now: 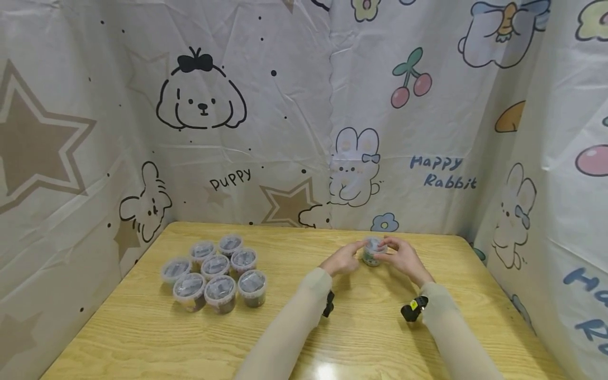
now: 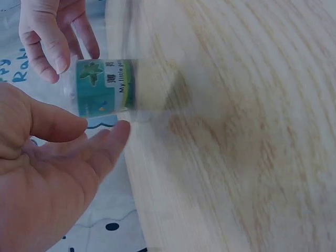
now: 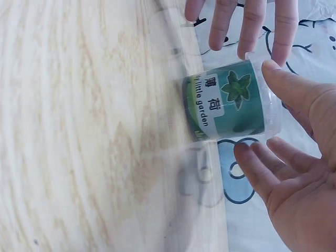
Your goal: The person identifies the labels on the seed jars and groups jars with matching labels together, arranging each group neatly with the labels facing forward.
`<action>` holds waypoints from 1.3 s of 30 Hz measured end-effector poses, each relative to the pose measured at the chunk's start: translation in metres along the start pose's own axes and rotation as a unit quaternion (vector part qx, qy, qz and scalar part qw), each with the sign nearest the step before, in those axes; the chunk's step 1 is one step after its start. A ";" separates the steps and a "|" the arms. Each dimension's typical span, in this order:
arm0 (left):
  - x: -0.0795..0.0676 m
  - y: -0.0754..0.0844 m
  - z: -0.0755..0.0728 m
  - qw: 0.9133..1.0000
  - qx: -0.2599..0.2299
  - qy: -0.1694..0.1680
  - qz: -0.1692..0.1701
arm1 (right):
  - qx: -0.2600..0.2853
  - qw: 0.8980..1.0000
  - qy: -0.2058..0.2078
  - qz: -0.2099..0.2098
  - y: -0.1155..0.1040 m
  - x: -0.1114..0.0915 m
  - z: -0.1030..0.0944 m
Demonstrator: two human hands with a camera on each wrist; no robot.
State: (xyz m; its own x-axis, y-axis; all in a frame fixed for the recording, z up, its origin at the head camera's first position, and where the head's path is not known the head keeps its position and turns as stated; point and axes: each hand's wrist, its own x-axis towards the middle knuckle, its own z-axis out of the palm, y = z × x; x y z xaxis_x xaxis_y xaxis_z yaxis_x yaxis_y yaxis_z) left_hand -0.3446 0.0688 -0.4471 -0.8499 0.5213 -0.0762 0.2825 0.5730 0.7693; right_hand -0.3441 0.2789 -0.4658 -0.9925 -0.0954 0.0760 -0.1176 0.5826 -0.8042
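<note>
A small lidded plastic cup [image 1: 372, 258] with a green "My little garden" label stands upright near the table's back edge. My right hand [image 1: 402, 258] pinches it by the lid, its thumb [image 3: 281, 73] on one side of the rim and fingertips on the other. From the left, my left hand [image 1: 343, 258] reaches in close beside the cup with fingers loosely extended. Across the left wrist view the cup [image 2: 102, 86] lies sideways, its printed leaf and lettering facing that camera. My left thumb [image 2: 60, 123] and fingertips stop just short of its side.
Several similar lidded cups [image 1: 220, 293] stand clustered on the left of the wooden table [image 1: 304, 327]. A printed curtain [image 1: 285, 105] hangs behind and at both sides. Each wrist wears a small black camera mount [image 1: 413, 310].
</note>
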 end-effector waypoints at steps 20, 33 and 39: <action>-0.043 0.006 -0.032 0.998 0.027 0.043 0.033 | -0.056 0.988 0.109 -0.094 -0.030 -0.010 0.011; -0.079 -0.010 -0.066 0.996 0.033 0.078 0.029 | -0.029 0.986 0.055 -0.158 -0.057 -0.009 0.033; -0.101 -0.013 -0.077 0.997 0.023 0.073 0.033 | -0.037 0.982 0.021 -0.186 -0.063 -0.013 0.049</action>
State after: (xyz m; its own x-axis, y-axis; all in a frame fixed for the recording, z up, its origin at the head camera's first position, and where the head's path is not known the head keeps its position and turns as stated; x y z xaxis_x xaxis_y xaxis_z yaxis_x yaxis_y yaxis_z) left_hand -0.2968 -0.0399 -0.4001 -0.8835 0.4633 0.0691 0.3569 0.5701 0.7400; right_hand -0.3223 0.2035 -0.4449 -0.8808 -0.2810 0.3811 -0.4726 0.5712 -0.6711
